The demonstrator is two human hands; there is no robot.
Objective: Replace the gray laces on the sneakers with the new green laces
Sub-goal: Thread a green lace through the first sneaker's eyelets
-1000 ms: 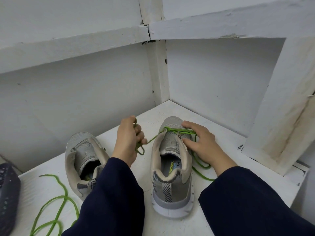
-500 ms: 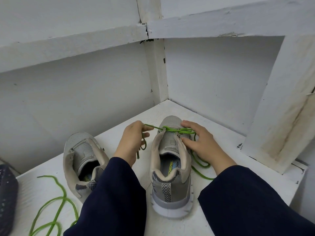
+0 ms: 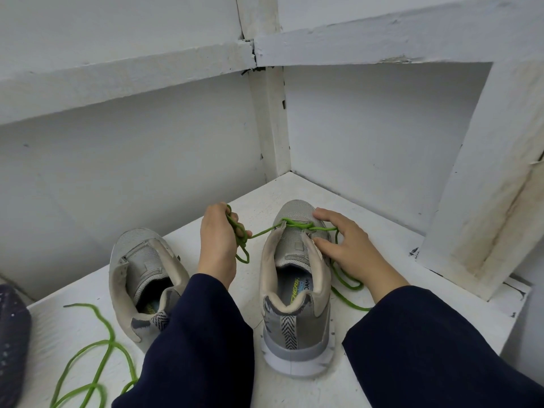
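Green lace (image 3: pixel 266 230) crosses front eyelets of sneaker (image 3: pixel 297 319) on worktop (image 3: pixel 382 231). Left hand (image 3: pixel 219 237) fingers clenched round lace, strand taut; right hand (image 3: pixel 350 245) fingers spread, bracing upper (no grip). Draw slack gently, ends even.

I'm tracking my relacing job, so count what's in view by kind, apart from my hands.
Sneakers: 2, the laced sneaker and the unlaced sneaker.
Green laces: 2, the threaded lace and the loose lace.
Dark speckled object: 1.
Total: 5.
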